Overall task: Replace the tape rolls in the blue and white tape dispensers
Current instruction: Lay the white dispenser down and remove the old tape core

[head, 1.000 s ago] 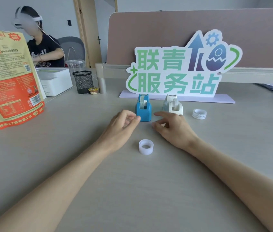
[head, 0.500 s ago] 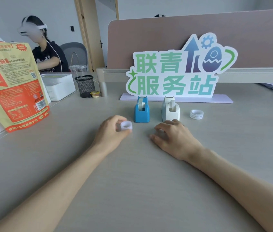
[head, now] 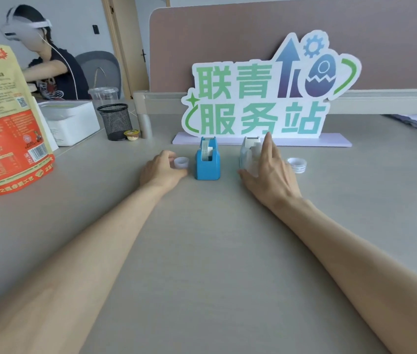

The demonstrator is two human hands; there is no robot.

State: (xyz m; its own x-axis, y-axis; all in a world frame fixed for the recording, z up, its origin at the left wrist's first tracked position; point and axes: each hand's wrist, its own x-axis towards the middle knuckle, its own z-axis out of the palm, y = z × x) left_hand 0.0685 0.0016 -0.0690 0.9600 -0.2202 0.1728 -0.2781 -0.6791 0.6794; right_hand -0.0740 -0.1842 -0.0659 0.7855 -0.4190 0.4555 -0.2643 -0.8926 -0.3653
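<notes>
A blue tape dispenser (head: 207,162) stands on the grey table with a tape roll (head: 206,152) in its slot. Just left of it, my left hand (head: 162,169) is shut on a small white tape roll (head: 181,162), held close to the dispenser's side. The white tape dispenser (head: 249,154) stands to the right. My right hand (head: 270,172) wraps around it, thumb on its left side and fingers over its top and right side, hiding much of it. Another white tape roll (head: 297,165) lies flat on the table right of that hand.
A green and white sign (head: 266,98) on a flat base stands right behind the dispensers. A large orange bag (head: 5,123), a white box (head: 72,123), a black mesh cup (head: 116,121) and a small yellow cup (head: 132,135) are at the left. A person sits beyond them.
My left hand picked the white roll up from the table and carried it toward the blue dispenser. My right hand moved forward from the table and took hold of the white dispenser.
</notes>
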